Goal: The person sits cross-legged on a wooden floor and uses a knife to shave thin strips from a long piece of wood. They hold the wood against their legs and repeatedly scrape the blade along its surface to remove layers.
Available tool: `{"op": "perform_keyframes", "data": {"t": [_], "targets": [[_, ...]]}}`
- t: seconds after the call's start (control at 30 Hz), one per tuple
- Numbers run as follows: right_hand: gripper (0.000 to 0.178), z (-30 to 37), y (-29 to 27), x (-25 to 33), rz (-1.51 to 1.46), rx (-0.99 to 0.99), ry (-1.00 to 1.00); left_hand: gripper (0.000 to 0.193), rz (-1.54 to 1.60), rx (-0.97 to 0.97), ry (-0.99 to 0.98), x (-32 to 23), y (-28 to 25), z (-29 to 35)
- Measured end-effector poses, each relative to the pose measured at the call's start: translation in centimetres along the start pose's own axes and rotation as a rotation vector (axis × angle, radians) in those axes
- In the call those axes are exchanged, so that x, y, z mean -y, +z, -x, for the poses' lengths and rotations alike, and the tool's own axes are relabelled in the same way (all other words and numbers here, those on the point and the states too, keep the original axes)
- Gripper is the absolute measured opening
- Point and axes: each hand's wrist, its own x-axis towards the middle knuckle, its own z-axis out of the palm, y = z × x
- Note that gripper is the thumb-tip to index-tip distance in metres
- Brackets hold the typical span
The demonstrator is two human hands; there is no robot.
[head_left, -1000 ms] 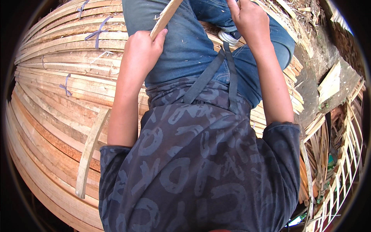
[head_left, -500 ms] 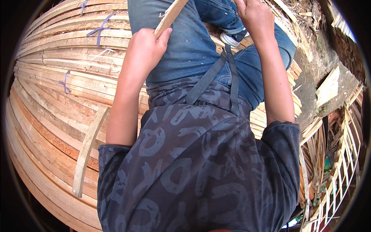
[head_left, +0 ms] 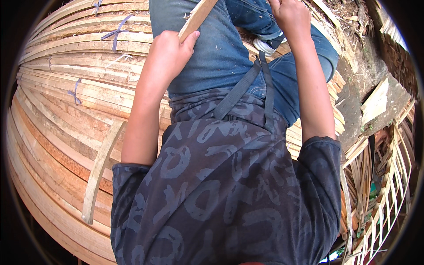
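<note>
My left hand (head_left: pixel 171 52) is closed round the near end of a flat wooden strip (head_left: pixel 199 17), its thumb lying along the edge. The strip slants up to the right over my left thigh and runs out at the top of the picture. A small frayed shaving clings to its left edge. Over my other leg, at the top edge, my right hand (head_left: pixel 292 20) is closed. Its fingertips and whatever they grip are cut off by the picture's edge.
Long wooden strips (head_left: pixel 57 145), some in bundles tied with purple string (head_left: pixel 117 33), fill the left side. A short loose slat (head_left: pixel 102 170) lies across them. At right are a grey stone (head_left: pixel 388 108), wood scraps and a lattice of thin strips (head_left: pixel 391 207). Shavings dot my jeans.
My left hand and the wooden strip have shifted very slightly up and right in the picture. My right hand has moved a little up and left. Both hands stay closed.
</note>
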Motion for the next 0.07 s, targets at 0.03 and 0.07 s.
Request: {"op": "perform_keyframes", "data": {"t": [0.03,0.07], "targets": [[0.035,0.02,0.18,-0.10,-0.002,0.052,0.035,0.053,0.006,0.008,-0.019,-0.20,-0.09,-0.03],[0.038,0.03,0.34,-0.26,-0.003,0.105,0.069,0.053,0.005,0.008,-0.020,-0.19,-0.10,-0.02]]}}
